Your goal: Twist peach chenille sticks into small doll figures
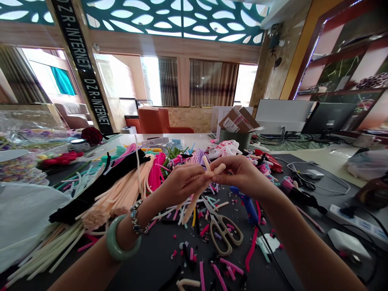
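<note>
Daylight floods through tall far windows (151, 81) hung with brown curtains (212, 83), beneath a teal lattice ceiling (182, 20). Orange armchairs (157, 120) stand far centre; two monitors (283, 115) and lit shelves (342, 91) line the right.

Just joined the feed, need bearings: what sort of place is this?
Likely a craft workbench in an office-like room: bundles of pipe cleaners and scissors litter the dark table, monitors stand behind. Left hand and right hand pinch a peach pipe cleaner.
</note>
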Action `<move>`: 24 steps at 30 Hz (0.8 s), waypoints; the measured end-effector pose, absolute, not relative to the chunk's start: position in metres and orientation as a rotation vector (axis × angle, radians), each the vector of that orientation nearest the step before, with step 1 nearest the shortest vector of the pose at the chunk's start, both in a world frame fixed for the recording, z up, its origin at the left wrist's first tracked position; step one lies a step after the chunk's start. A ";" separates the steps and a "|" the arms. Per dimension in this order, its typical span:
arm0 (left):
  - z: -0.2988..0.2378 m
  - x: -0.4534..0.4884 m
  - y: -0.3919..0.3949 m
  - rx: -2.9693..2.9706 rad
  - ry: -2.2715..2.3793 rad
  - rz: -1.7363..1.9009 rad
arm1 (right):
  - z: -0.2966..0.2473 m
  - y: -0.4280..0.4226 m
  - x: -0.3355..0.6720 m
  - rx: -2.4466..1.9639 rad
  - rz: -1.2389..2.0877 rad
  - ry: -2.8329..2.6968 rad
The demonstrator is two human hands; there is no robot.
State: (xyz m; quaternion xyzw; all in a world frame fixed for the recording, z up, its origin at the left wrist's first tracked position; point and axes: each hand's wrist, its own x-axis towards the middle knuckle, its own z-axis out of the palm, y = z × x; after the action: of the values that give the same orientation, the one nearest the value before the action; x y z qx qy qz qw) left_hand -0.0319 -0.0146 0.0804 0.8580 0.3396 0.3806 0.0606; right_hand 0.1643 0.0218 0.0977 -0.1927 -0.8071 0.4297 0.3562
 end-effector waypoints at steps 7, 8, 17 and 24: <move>0.074 -0.029 -0.013 2.299 0.953 1.163 | 0.100 0.019 0.162 -0.463 1.258 -2.029; 0.073 -0.029 -0.013 2.266 0.951 1.170 | 0.100 0.019 0.162 -0.461 1.274 -2.023; 0.065 -0.026 -0.009 2.056 0.899 1.189 | 0.096 0.022 0.163 -0.451 1.308 -1.982; 0.061 -0.020 -0.010 1.950 0.866 1.263 | 0.097 0.021 0.164 -0.499 1.189 -2.008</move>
State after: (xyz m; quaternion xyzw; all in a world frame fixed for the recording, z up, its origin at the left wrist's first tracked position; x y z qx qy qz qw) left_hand -0.0205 -0.0105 0.0613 0.7436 0.3303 0.4819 0.3252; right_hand 0.1637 0.0214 0.0975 -0.1942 -0.7821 0.4632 0.3688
